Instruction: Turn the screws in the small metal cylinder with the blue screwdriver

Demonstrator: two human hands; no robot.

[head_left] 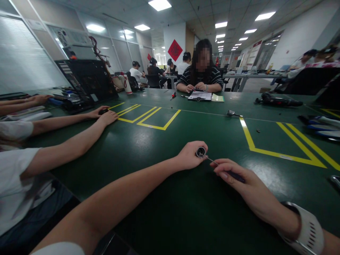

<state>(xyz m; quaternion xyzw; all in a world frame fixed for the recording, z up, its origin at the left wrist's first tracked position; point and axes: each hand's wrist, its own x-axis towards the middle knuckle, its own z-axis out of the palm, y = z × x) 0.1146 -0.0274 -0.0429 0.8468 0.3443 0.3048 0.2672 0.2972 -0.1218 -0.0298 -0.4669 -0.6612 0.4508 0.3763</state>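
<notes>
My left hand (190, 154) is closed around a small round metal part (200, 152), its hollow end turned toward me. Inside its rim the interior looks dark, with details too small to make out. A thin screwdriver (236, 176) with a dark handle is gripped in my right hand (236, 177), fingers along the handle. Its metal shaft points left, and the tip reaches the opening of the round part; whether it touches inside cannot be told. Both hands are just above the green table (159, 198).
Yellow tape (265, 152) marks the table. Beyond lie a metal piece with a shaft (233, 113), a small bit (258, 131), a red-black screwdriver (173, 95) and a black power tool (277, 100). A co-worker's hands (107, 117) are at left; another person sits opposite behind a clipboard (199, 95).
</notes>
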